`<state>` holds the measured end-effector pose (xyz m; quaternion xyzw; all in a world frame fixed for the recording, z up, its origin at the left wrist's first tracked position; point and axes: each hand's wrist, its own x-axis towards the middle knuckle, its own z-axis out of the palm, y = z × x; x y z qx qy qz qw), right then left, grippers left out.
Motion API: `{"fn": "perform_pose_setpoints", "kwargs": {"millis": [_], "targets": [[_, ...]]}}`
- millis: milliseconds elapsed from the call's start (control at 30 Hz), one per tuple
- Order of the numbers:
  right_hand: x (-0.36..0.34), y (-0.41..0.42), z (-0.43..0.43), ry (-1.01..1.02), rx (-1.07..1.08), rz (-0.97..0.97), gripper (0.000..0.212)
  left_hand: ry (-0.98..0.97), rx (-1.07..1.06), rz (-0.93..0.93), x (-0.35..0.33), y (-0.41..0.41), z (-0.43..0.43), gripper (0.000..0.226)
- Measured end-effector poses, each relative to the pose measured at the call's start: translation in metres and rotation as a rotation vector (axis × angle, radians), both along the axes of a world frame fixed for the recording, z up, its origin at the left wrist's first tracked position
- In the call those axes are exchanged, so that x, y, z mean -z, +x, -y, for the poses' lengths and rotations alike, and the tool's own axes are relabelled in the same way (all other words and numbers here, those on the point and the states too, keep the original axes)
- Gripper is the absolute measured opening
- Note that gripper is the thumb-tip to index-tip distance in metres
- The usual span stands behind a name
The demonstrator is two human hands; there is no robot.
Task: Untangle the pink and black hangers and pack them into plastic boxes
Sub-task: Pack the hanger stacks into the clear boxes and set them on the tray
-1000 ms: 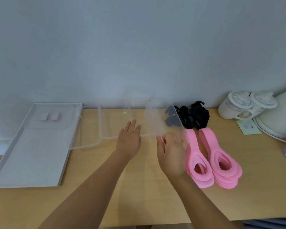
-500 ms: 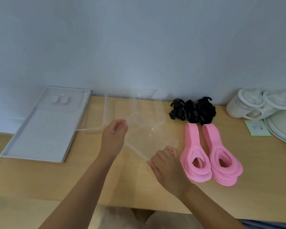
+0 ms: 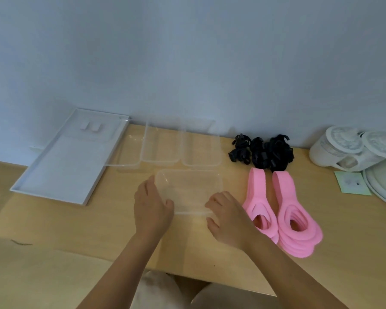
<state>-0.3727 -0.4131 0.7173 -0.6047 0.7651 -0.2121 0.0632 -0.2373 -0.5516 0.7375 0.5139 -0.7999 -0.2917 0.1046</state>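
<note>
Clear plastic box: now laid flat on the wooden table, open side up, just in front of the person. Half a second ago it was held tilted in the air between the hands; it has since been brought down and levelled.

Left hand: set against the box's left end, fingers curled along the side wall, thumb hooked over the near rim. The box is gripped.

Right hand: placed at the near right corner, fingers bent, rim pinched between fingertips and thumb.

Pink hangers: two stacks lying side by side, just right of the right hand, unmoved. None have been packed.

Black hangers: a tangled heap by the wall, touching the far tips of the pink stacks, unchanged.

Two more clear boxes: side by side against the wall, behind the held box.

White tray: noted at the far left, overhanging the table edge.

White lidded containers and a green card: seen at the far right.
</note>
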Motion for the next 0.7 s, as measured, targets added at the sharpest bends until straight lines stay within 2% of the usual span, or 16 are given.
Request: {"fn": "perform_pose_setpoints", "kwargs": {"millis": [100, 233, 300, 467, 700], "targets": [[-0.013, -0.006, -0.005, -0.088, 0.121, 0.188, 0.034, -0.049, 0.211, -0.171, -0.012, -0.019, -0.021, 0.063], [-0.029, -0.028, -0.019, -0.149, 0.443, 0.304, 0.025, 0.161, 0.363, -0.360, -0.026, -0.062, -0.054, 0.047], [-0.030, -0.040, -0.033, -0.136, 0.535, 0.302, 0.020, 0.298, 0.362, -0.334, -0.033, -0.090, -0.067, 0.049], [-0.025, -0.056, -0.061, -0.096, 0.684, 0.289, 0.016, 0.665, 0.323, -0.057, -0.026, -0.152, -0.090, 0.051], [-0.014, -0.062, -0.078, -0.019, 0.675, 0.350, 0.020, 0.834, 0.121, -0.059, -0.003, -0.185, -0.096, 0.043]]}}
